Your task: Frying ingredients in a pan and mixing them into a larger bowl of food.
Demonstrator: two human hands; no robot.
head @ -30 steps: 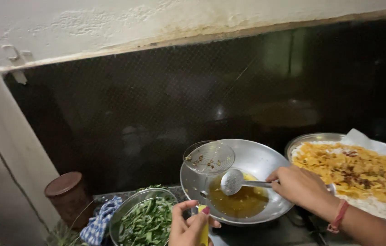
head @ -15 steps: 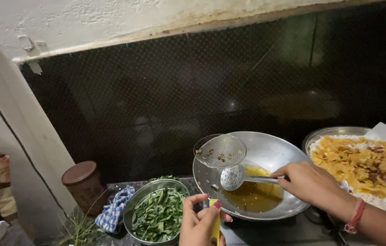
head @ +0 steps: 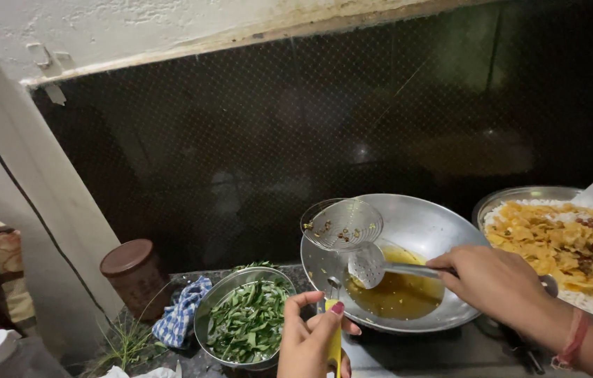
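Hands on perforated steel skimmer [head: 366,264]

Both forearms were bare, with no sleeves in view. The right hand [head: 496,283] wore a thin red thread bracelet [head: 571,339] around its wrist. The left hand [head: 310,343] showed a dark pink painted thumbnail [head: 337,307]; it carried no rings that could be made out.
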